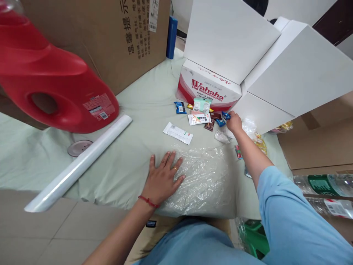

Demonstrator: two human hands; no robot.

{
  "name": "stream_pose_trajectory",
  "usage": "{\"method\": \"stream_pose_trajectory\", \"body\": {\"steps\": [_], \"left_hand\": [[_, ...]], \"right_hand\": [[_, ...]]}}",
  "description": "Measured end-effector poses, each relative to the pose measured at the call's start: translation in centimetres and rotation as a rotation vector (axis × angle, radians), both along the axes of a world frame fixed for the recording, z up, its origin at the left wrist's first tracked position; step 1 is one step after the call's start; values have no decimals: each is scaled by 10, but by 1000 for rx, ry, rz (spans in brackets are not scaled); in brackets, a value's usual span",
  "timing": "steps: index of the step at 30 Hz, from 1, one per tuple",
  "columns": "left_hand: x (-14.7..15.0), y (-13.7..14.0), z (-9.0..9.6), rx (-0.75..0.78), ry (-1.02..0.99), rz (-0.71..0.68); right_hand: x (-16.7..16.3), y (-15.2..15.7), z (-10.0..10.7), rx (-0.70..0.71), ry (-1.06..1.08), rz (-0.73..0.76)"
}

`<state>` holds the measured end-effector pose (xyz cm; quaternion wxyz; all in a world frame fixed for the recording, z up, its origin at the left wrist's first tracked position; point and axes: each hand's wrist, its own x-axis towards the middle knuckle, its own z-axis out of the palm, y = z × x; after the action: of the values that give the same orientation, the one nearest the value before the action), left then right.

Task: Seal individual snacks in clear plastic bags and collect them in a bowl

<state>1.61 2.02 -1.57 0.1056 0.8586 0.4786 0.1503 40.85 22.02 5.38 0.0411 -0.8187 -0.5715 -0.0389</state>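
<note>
My left hand (162, 180) lies flat with its fingers spread, on the left edge of a clear plastic sheet (204, 180) on the cloth-covered table. Reaching forward on the right, my right hand (234, 121) has its fingers closed on a small blue snack packet (226, 115). Just left of it is a cluster of small packets: a white one (199, 119), a pale green one (202, 105), a brown one (209, 125) and a blue one (180, 108). A white sachet (178, 133) lies alone nearer my left hand. Crumpled clear plastic (221, 136) sits below my right hand.
A red and white Wahaba-type carton (208, 88) stands behind the packets, with white boxes (298, 70) beside it. At left are a large red jug (55, 81), a white roll (79, 163) and a brown carton (102, 40). Plastic bottles (325, 185) lie at right.
</note>
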Motion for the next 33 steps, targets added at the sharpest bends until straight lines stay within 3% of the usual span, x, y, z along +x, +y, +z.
{"method": "stream_pose_trajectory", "body": {"steps": [7,11,15,18,22,25,27,29,33], "left_hand": [[-1,-1,0,15,26,-4],[0,0,-1,10,33,7],[0,0,-1,16,36,-2],[2,0,-1,15,26,-2],[4,-1,2,-9,47,3],[5,-1,4,-20,72,-3],[5,-2,4,-20,86,-5],[6,-2,4,-16,100,-2],[7,-3,2,-1,122,8]], "right_hand": [[-5,14,-23,-179,92,125],[-9,17,-25,-198,86,92],[-18,11,-18,-171,33,2],[-19,-11,2,-123,-77,9],[-25,-72,40,63,-108,233],[-47,-130,55,90,125,590],[-69,-164,50,-6,302,866],[-92,-188,34,-116,385,1041],[-117,-207,-6,-239,310,1068]]}}
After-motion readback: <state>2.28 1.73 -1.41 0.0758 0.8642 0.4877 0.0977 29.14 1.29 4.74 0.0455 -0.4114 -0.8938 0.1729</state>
